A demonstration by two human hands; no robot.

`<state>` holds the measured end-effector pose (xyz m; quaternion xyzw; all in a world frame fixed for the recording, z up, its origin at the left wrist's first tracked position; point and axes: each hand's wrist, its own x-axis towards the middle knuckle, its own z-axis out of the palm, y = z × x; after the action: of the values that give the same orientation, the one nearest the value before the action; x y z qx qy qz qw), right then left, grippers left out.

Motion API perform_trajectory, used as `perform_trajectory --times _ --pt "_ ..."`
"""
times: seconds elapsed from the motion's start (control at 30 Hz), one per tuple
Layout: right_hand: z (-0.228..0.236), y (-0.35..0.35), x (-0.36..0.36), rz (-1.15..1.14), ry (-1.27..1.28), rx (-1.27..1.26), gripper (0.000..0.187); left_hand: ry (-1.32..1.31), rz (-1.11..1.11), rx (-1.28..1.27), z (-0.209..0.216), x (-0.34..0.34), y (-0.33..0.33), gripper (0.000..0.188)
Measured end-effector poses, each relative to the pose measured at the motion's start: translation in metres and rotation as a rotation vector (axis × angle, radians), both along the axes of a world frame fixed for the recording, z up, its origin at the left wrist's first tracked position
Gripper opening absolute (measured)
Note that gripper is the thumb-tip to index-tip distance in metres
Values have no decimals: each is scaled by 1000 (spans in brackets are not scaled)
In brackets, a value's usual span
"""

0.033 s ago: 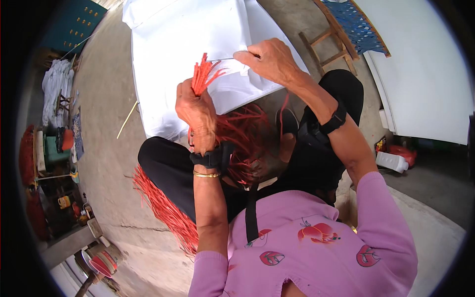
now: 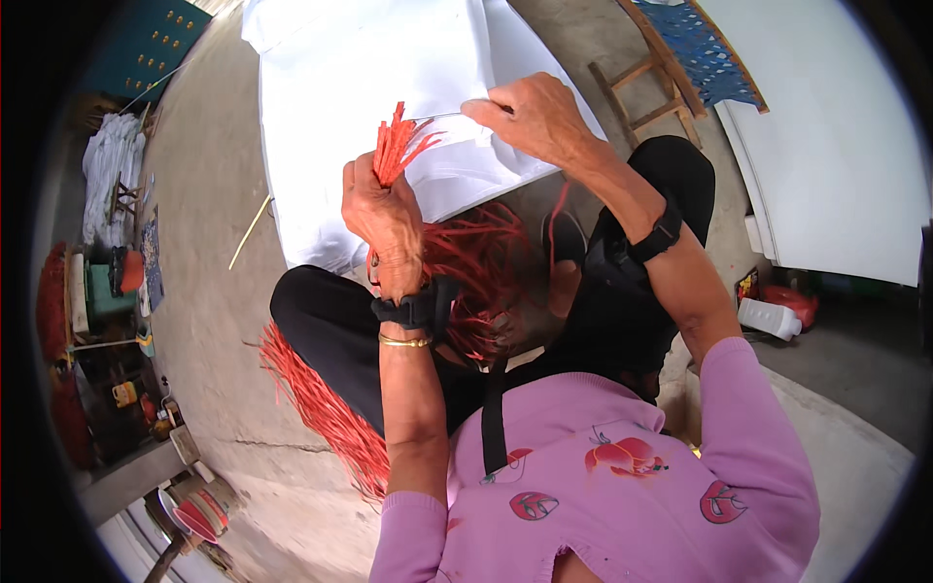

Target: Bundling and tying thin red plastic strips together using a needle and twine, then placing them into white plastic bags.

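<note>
My left hand is closed round a bundle of red strips, whose short ends fan out above the fist. Below that hand, long red strips hang between my knees. My right hand is closed in a pinch on a thin, needle-like rod. The rod points left, toward the fanned ends; whether it touches them I cannot tell. Both hands are over the near part of a white sheet-covered surface.
More red strips lie on the floor beside my left leg. A wooden stool-like frame with blue webbing stands at the far right, near a large white panel. A white plastic jug lies at the right. Assorted household things line the left side.
My left hand has shifted very slightly left with the red strips. My right hand keeps its pinch and almost the same place.
</note>
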<state>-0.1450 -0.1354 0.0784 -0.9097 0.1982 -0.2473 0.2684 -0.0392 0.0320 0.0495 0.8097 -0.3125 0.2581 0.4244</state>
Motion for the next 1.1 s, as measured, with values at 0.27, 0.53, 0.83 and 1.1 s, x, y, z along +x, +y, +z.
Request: perform_trajectory --times 0.27,0.53,0.83,1.1 --pt "-13 11 20 236 -51 -221 46 -29 -32 -175 3 -22 -13 13" --pt "-13 27 39 239 -130 756 50 -26 146 -47 -7 -5 4 19" --pt "-37 22 49 192 87 -131 54 -31 51 -118 -12 1 11 8" --pt "-38 40 75 260 -56 836 54 -49 64 -69 -11 1 9 31"
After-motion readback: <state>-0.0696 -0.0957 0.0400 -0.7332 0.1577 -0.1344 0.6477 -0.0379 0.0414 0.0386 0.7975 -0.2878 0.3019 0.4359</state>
